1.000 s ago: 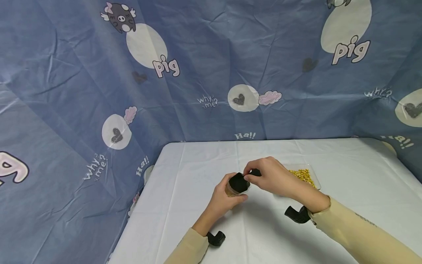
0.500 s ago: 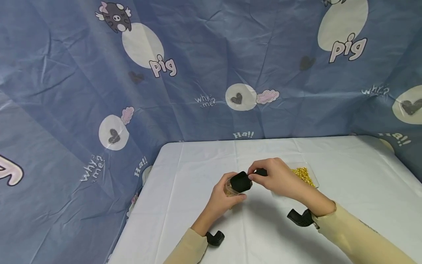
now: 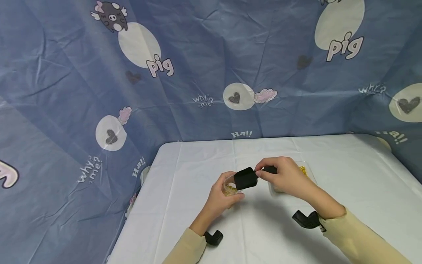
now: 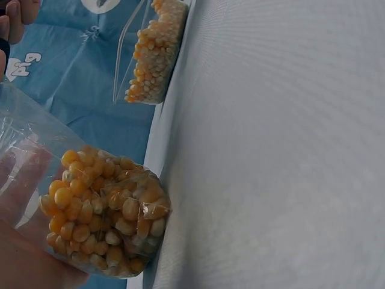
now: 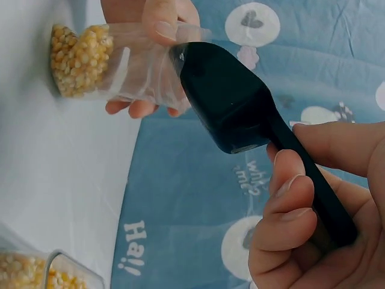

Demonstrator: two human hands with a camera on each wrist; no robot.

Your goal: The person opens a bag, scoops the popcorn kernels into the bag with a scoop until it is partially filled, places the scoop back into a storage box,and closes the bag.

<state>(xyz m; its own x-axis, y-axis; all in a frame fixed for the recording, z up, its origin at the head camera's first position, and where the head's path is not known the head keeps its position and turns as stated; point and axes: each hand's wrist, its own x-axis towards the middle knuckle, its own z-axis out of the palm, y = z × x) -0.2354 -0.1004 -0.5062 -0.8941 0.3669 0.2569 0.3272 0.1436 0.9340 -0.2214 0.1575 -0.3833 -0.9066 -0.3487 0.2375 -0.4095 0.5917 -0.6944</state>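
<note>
At the cup (image 5: 131, 66), the scoop (image 3: 245, 178) has shifted right, baring corn (image 3: 232, 189).

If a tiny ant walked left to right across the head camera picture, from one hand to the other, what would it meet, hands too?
The left hand → the clear container → the black scoop → the right hand.
</note>
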